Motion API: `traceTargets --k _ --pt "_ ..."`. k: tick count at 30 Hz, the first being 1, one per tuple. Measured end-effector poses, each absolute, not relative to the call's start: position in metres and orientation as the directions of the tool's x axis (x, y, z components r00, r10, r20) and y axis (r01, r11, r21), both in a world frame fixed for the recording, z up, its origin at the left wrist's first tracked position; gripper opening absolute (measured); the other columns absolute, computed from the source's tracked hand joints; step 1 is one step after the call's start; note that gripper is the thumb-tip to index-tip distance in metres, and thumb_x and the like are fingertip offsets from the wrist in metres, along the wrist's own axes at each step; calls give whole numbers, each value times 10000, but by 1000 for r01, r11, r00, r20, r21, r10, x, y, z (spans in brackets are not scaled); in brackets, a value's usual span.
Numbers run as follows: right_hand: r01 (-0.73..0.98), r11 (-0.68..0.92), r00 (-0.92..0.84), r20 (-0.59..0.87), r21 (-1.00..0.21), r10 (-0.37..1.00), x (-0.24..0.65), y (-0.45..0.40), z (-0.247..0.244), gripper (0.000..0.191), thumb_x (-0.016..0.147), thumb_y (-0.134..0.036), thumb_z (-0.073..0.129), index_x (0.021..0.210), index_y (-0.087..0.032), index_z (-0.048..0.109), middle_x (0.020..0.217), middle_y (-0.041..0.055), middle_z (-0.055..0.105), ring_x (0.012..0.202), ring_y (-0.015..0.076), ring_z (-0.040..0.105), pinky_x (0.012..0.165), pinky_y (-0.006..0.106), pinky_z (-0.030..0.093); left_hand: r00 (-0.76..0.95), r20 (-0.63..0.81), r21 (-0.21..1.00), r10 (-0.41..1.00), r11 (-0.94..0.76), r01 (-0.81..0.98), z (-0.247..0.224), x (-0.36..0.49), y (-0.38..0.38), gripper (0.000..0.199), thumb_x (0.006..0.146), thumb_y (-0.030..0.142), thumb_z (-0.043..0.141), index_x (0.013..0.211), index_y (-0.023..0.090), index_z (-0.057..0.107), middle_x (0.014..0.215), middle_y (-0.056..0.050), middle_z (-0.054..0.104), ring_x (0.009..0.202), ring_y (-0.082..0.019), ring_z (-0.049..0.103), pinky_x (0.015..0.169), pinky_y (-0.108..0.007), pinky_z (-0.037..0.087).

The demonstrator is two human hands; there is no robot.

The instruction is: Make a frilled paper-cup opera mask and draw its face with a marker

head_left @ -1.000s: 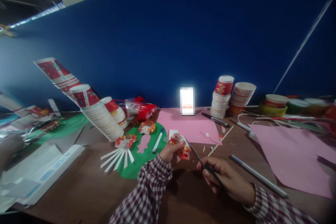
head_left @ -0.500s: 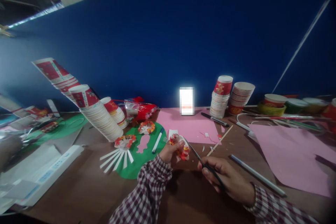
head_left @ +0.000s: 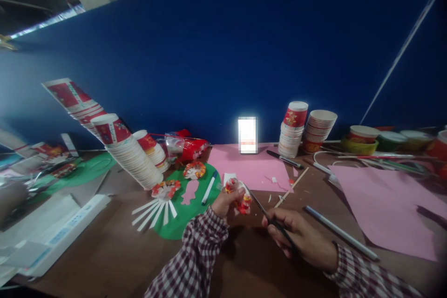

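My left hand [head_left: 225, 201] pinches a cut paper cup piece [head_left: 245, 203], white with red and yellow print and curled edges. In my right hand [head_left: 291, 230] is a pair of dark scissors [head_left: 262, 212], its fingers closed round the handles. The blade tips reach the rim of the cup piece; whether they cut into it I cannot tell. Left of my hands lies a green paper sheet [head_left: 171, 231]. On it are a pink paper shape [head_left: 190, 192], a capped marker [head_left: 209, 188] and a curled cup flower [head_left: 194, 170]. Another cup flower [head_left: 166, 189] fans out white strips.
Leaning stacks of paper cups [head_left: 134, 156] stand at the left, upright cup stacks [head_left: 291, 135] at the back. Pink paper [head_left: 244, 160] lies behind my hands, more pink paper [head_left: 387, 214] at right. Near my right hand are a silvery tube [head_left: 340, 233] and a wooden stick [head_left: 293, 186].
The scissors and my right hand have shifted very slightly to the left. My left hand stays on the cup piece, and the table things look unchanged.
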State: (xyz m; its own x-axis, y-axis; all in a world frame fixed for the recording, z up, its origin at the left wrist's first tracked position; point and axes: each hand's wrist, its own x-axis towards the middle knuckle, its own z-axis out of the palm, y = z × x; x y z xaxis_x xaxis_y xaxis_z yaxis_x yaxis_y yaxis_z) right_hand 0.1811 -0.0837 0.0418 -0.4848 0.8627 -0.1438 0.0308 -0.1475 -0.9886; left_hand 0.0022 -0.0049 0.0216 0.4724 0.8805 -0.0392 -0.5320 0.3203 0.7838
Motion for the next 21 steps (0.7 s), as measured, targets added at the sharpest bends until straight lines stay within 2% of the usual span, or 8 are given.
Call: traceTargets --k 9,14,18,21 --pt "46 -170 -465 -172 -984 868 179 -83 43 291 766 -412 556 881 -151 497 587 -58 428 480 45 388 426 150 375 536 -47 827 843 334 -452 21 1 -1 234 687 269 652 653 136 464 529 -5 549 442 -116 535 381 -208 447" --pt "-17 -172 -467 -144 -985 872 179 -83 39 314 764 -458 543 871 -166 495 566 -66 411 452 45 364 405 146 359 508 -37 809 861 324 -491 20 4 -3 244 675 254 658 653 145 441 520 9 526 451 -115 526 369 -200 433" --pt "-26 -169 -510 -133 -985 850 181 -83 37 361 778 -511 496 867 -161 487 547 -63 438 397 33 373 380 142 314 442 -40 770 896 310 -558 20 6 -7 257 651 225 681 670 150 436 518 29 511 479 -105 542 446 -207 468" --pt "-27 -154 -512 -119 -988 851 182 -83 37 372 778 -519 496 867 -157 482 548 -61 442 391 30 376 379 141 306 439 -66 767 896 327 -552 22 6 -8 266 648 230 684 656 147 432 515 26 513 471 -104 539 444 -208 468"
